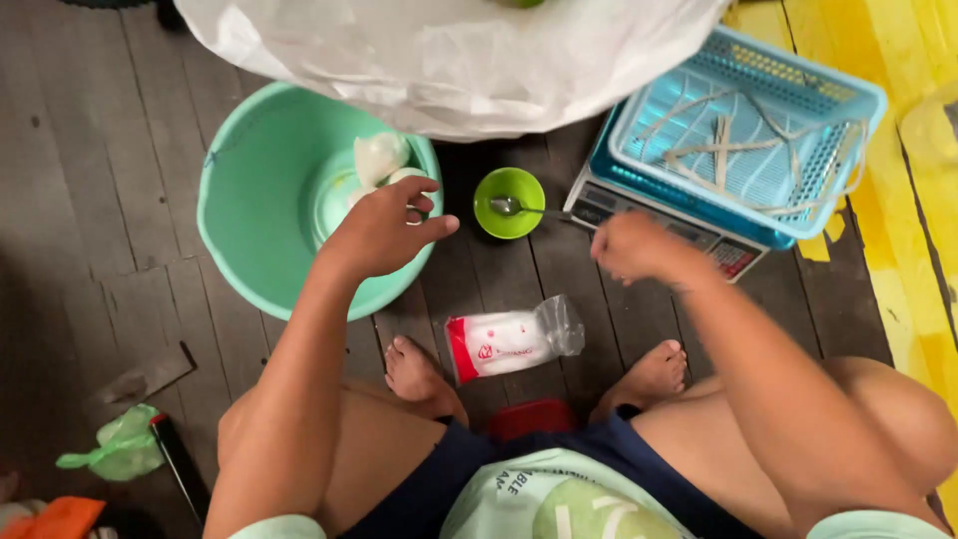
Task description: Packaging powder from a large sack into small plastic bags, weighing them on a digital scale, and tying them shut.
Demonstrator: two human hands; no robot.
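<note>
Nearest, between the feet on the plank floor: clear plastic packet [511, 341] of white powder, red end, lying flat; likely light, soft, slippery, best pinched at the crimped end. Farther out, left hand [384, 230] over the rim of the green basin [249, 200], fingers half curled, pinching something small, hard to tell what; soft white bagged lumps [379, 158] inside, probably squashy. Right hand [631, 247] blurred beside the scale [649, 215], loosely closed, contents cannot be told. Small green bowl [509, 203] with spoon [514, 207] between. Blue basket [748, 130] beyond.
</note>
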